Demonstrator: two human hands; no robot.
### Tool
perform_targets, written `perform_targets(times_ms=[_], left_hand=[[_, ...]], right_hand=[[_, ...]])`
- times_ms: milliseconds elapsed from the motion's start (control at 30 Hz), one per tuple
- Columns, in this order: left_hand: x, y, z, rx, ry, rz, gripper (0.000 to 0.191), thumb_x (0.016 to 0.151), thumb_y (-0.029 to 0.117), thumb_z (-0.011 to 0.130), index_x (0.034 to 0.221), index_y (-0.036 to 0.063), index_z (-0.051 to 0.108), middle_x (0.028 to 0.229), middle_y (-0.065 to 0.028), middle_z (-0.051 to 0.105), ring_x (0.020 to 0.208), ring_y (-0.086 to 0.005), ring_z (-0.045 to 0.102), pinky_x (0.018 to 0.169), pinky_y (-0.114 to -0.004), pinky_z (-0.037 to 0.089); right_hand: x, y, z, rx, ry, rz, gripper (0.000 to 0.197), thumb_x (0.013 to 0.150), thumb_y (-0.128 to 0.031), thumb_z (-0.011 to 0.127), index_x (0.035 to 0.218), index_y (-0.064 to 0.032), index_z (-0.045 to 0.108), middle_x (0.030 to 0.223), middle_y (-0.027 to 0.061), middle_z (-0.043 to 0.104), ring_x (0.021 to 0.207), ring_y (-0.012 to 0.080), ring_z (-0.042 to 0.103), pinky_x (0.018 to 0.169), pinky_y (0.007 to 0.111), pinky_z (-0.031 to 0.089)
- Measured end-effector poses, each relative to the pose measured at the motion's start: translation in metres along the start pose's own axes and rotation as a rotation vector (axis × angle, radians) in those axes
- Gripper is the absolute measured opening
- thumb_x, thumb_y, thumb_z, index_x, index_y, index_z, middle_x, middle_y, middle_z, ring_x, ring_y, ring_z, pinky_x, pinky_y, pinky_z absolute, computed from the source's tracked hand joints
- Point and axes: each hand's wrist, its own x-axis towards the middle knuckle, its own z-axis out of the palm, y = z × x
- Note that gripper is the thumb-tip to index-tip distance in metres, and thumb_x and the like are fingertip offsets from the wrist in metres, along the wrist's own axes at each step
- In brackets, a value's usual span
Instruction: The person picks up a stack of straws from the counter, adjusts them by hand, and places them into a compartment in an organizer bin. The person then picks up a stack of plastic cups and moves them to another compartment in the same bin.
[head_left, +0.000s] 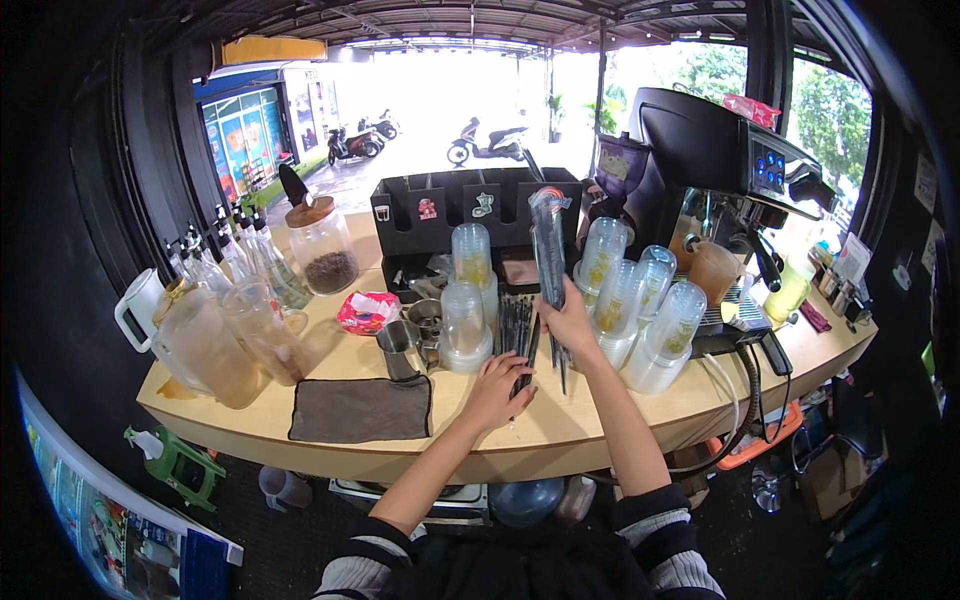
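Note:
My right hand (568, 321) grips a bundle of black drinking straws (549, 255), held nearly upright above the counter. The bundle looks wrapped in clear plastic. Several straws poke out below the hand. Just left of it, my left hand (498, 391) is closed over the near end of a second group of black straws (514, 326) lying on the wooden counter (480, 431). Inverted stacks of clear plastic cups flank the straws, with one stack (463, 330) on the left and another (667, 341) on the right. Behind stands a black organiser box (480, 206) with several compartments.
Steel milk pitchers (402, 349), a tissue pack (367, 311) and a dark cloth (360, 409) occupy the left-centre. Plastic jugs (206, 349), pump bottles (236, 247) and a coffee-bean jar (324, 251) stand farther left. An espresso machine (697, 150) with hanging cables (742, 405) is at right.

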Motion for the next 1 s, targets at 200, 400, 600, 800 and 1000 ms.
perform_targets(times_ms=[200,400,600,800,1000], left_hand=[[0.003,0.005,-0.001,-0.004,0.042,-0.001,0.025,0.081,0.02,0.053,0.1,0.0038,0.057,0.111,-0.0125,0.052,0.113,-0.0294,0.041,0.096,-0.041,0.029],[0.017,0.014,-0.016,-0.404,0.278,-0.128,0.026,0.081,0.016,0.054,0.1,-0.0011,0.052,0.103,-0.0157,0.052,0.097,-0.0315,0.05,0.085,-0.037,0.039],[0.081,0.058,-0.016,-0.532,0.523,-0.059,0.043,0.074,0.013,0.066,0.109,-0.0021,0.046,0.102,-0.0137,0.052,0.096,-0.0219,0.051,0.085,-0.034,0.039],[0.128,0.05,-0.012,-0.922,0.256,-0.3,0.025,0.073,0.023,0.07,0.074,0.0042,0.054,0.06,0.0007,0.053,0.05,-0.0055,0.049,0.046,-0.021,0.041],[0.122,0.066,-0.01,-0.947,0.238,-0.23,0.024,0.081,0.02,0.061,0.068,0.0069,0.046,0.052,0.001,0.047,0.045,-0.0056,0.044,0.044,-0.02,0.037]], right_hand=[[-0.017,0.01,0.01,0.085,0.183,-0.052,0.014,0.079,-0.011,0.061,0.082,-0.0016,0.051,0.059,-0.0001,0.05,0.046,0.0065,0.047,0.042,0.022,0.038],[-0.048,0.058,0.005,0.075,0.191,0.018,0.017,0.076,-0.014,0.065,0.077,-0.0015,0.053,0.059,0.0005,0.053,0.049,0.0062,0.047,0.045,0.022,0.038],[-0.057,0.085,0.0,0.073,0.175,-0.12,0.024,0.068,-0.003,0.062,0.091,0.0018,0.055,0.072,0.0054,0.059,0.065,0.0102,0.054,0.062,0.025,0.044],[-0.062,0.055,0.004,-0.122,0.028,0.05,0.04,0.064,-0.001,0.065,0.101,0.0028,0.052,0.079,0.0102,0.063,0.075,0.0149,0.06,0.069,0.029,0.046],[-0.059,0.074,-0.008,-0.001,0.015,0.085,0.031,0.063,-0.003,0.066,0.091,0.003,0.054,0.074,0.0093,0.061,0.074,0.0156,0.059,0.07,0.029,0.046]])
